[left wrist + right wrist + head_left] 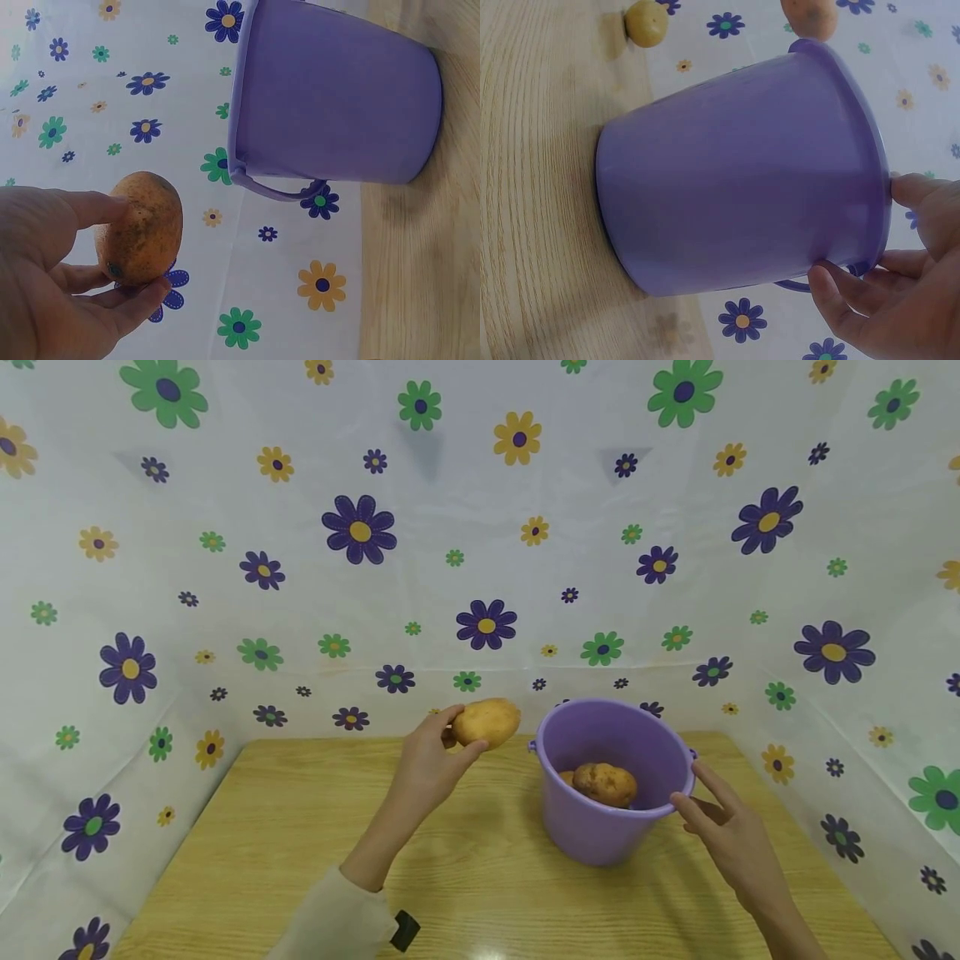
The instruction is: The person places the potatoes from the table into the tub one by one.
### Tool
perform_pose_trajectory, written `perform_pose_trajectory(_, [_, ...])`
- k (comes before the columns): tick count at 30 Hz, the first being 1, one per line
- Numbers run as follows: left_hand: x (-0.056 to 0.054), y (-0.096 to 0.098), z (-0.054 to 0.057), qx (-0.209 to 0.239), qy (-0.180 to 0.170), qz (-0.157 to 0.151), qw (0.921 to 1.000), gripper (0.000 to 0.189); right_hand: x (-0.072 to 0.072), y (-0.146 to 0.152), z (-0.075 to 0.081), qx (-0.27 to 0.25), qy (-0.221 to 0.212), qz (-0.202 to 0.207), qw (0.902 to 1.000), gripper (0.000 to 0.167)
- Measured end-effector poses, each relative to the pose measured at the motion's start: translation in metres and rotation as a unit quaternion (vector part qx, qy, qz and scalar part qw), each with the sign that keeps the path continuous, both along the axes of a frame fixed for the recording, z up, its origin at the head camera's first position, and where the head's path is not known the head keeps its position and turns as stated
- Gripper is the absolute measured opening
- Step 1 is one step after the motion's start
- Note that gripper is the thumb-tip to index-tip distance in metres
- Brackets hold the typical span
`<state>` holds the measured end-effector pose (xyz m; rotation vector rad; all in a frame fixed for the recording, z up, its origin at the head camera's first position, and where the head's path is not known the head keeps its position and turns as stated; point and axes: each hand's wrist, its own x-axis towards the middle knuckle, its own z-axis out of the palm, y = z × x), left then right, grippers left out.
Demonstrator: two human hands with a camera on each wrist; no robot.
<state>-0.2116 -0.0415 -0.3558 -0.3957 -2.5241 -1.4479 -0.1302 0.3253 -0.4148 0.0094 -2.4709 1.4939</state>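
My left hand [431, 764] holds a yellow-brown potato [487, 723] between thumb and fingers, raised to the left of the purple bucket [596, 835]. Dark patches mark the side of this potato [142, 229] in the left wrist view. Inside the bucket lie a brown potato [605, 784] and part of another [567, 777] behind it. My right hand [738, 847] grips the bucket's rim at its right side, near the handle joint. In the right wrist view, the fingertips [823, 279] lie against the bucket's outer wall.
One more potato [646, 22] rests on the wooden table [247, 860] beyond the bucket in the right wrist view. The bucket's handle [277, 191] hangs down on the far side. White flower-printed sheeting [450, 585] encloses the table at the back and sides.
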Motion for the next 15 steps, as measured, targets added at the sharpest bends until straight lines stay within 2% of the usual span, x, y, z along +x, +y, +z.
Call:
perform_pose_trajectory(8, [-0.004,0.021,0.007,0.001,-0.002,-0.017,0.9998,0.062,-0.002,0.002,0.001,-0.006,0.001,0.004,1.0,0.065])
perform_pose_trajectory(15, [-0.01,0.04,0.007,-0.006,-0.011,-0.035,0.9993,0.062,-0.005,0.003,0.002,-0.001,0.005,0.005,1.0,0.065])
